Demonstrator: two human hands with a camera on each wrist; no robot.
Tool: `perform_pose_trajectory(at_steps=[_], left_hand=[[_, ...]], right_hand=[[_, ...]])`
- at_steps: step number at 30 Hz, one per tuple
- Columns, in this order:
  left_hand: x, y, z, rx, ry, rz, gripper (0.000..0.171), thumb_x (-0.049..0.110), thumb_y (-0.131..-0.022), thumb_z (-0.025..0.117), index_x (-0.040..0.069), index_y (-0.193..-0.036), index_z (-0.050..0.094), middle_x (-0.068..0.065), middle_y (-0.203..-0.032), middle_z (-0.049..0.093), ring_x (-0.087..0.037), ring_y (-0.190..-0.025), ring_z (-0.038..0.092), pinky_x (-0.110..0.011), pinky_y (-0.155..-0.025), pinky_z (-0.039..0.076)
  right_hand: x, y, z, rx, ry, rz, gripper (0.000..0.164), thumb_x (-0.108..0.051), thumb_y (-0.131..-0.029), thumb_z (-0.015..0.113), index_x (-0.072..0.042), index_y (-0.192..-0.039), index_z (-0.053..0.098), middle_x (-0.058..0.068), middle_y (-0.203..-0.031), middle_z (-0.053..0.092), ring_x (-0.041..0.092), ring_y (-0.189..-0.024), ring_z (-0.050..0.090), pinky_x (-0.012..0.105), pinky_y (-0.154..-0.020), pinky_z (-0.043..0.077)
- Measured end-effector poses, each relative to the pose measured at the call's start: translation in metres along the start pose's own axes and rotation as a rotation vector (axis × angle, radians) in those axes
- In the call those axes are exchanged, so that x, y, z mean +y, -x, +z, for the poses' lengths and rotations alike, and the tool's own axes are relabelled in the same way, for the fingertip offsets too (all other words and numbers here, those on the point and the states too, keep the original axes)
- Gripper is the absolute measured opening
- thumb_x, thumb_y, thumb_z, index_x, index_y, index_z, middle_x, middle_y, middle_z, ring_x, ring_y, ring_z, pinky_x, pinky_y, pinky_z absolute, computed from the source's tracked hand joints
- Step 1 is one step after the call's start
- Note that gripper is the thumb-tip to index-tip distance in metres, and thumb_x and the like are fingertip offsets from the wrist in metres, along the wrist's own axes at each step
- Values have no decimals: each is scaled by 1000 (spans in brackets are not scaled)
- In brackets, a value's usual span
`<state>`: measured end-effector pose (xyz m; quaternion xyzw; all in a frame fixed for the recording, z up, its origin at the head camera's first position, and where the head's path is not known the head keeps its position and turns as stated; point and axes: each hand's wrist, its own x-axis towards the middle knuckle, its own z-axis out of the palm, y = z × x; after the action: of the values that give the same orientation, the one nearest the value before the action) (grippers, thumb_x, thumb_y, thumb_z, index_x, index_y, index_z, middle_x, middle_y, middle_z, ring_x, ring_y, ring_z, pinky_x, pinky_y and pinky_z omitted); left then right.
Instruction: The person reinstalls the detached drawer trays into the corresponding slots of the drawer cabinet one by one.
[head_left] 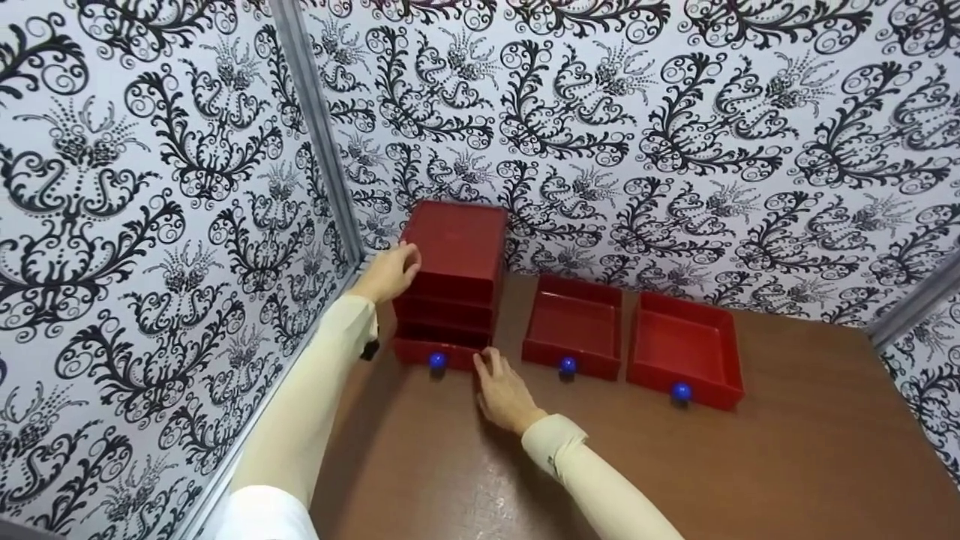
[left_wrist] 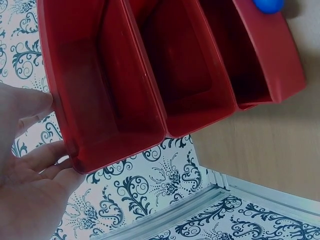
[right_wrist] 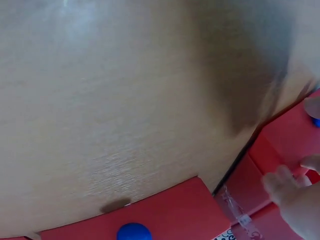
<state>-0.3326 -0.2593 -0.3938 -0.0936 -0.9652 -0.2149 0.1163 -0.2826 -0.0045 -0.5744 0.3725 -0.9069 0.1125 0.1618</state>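
In the head view, a red cabinet (head_left: 455, 238) with stacked compartments stands in the back left corner. My left hand (head_left: 386, 274) rests on its upper left front corner; the left wrist view shows thumb and fingers touching the top edge and side. The two upper compartments (left_wrist: 82, 75) have no drawers in them. The lowest drawer (head_left: 459, 355), with a blue round knob (head_left: 437, 361), sticks partly out. My right hand (head_left: 502, 388) holds the right end of its front, thumb on the front face and fingers at the rim and side, partly cut off in the right wrist view.
Two red drawers with blue knobs, a nearer one (head_left: 576, 322) and a farther one (head_left: 684, 345), lie on the brown table (head_left: 450, 465) to the right of the cabinet. Patterned walls (head_left: 600, 135) stand close behind and at the left.
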Motion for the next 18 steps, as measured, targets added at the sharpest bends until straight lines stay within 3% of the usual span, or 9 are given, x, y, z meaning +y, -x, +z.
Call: perform_pose_trajectory(at_steps=[5,9,13,18], left_hand=[[-1,0,1,-5,-12,-8,12,10,-96,55,1,-102,59,-26,-119,68,-43,-130,56,-54,-108,48],[-1,1,2,10,-14,1,11,9,-96,55,0,-101,59,-28,-125,66,-43,-138,49,-52,-115,42],[0,2,2,28,-27,30,10,8,-95,56,-2,-99,59,-30,-124,66,-45,-137,49,-52,-116,41],[0,0,-1,6,-42,19,13,9,-96,55,0,-103,59,-30,-127,64,-45,-138,47,-52,-118,39]], right_hand=[[3,-9,5,-26,59,51,73,-19,-79,76,-2,-144,46,22,-136,47,37,-115,55,45,-81,58],[7,-15,6,-50,72,75,76,-22,-79,76,-2,-145,44,21,-134,47,37,-116,54,48,-83,57],[11,-21,8,-85,65,122,78,-24,-81,76,-5,-148,41,21,-135,46,37,-117,53,50,-86,56],[12,-30,10,-87,93,133,76,-26,-82,74,-4,-147,41,22,-136,47,38,-117,53,50,-91,54]])
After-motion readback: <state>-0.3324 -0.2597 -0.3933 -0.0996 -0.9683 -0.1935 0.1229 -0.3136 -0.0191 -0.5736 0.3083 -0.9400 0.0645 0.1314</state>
